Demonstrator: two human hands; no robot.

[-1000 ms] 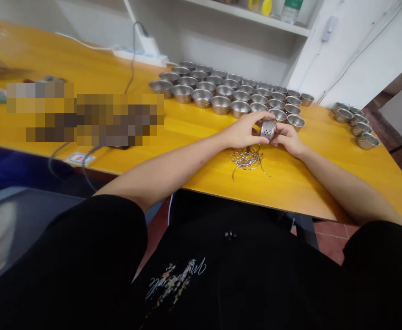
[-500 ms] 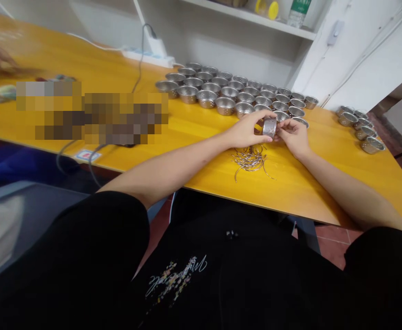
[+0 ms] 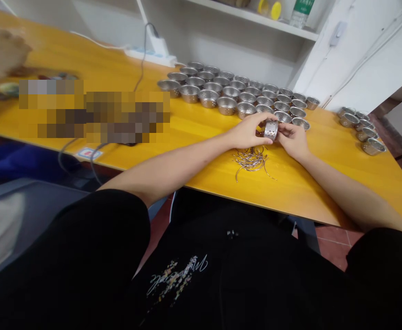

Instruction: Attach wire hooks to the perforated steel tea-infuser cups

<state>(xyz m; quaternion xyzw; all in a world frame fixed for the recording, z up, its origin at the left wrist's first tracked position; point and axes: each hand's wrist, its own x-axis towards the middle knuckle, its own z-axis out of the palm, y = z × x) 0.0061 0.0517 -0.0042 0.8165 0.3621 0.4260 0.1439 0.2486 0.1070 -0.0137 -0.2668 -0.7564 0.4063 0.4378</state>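
A small perforated metal cup (image 3: 270, 131) is tipped on its side just above the table. My left hand (image 3: 251, 131) is closed around it, thumb below and fingers over the top. At the cup's right end, my right hand (image 3: 294, 140) has its fingers bent and pressed against the edge; whether a wire is also between those fingertips is hidden. Below the hands lies a loose pile of thin curved metal wires (image 3: 251, 160). Right behind them stand rows of similar perforated cups (image 3: 227, 105), upright and close together.
More cups (image 3: 373, 146) stand at the table's right end. A white power strip (image 3: 149, 57) with cables lies along the back, under a shelf (image 3: 256, 17). On the left, a blurred co-worker's hand (image 3: 1, 55) is over the table (image 3: 201, 151), near a pixelated area.
The cup has turned slightly in my hands, so more of its holes face me. The co-worker's hand at the left has come further into view. The wire pile has stayed put.
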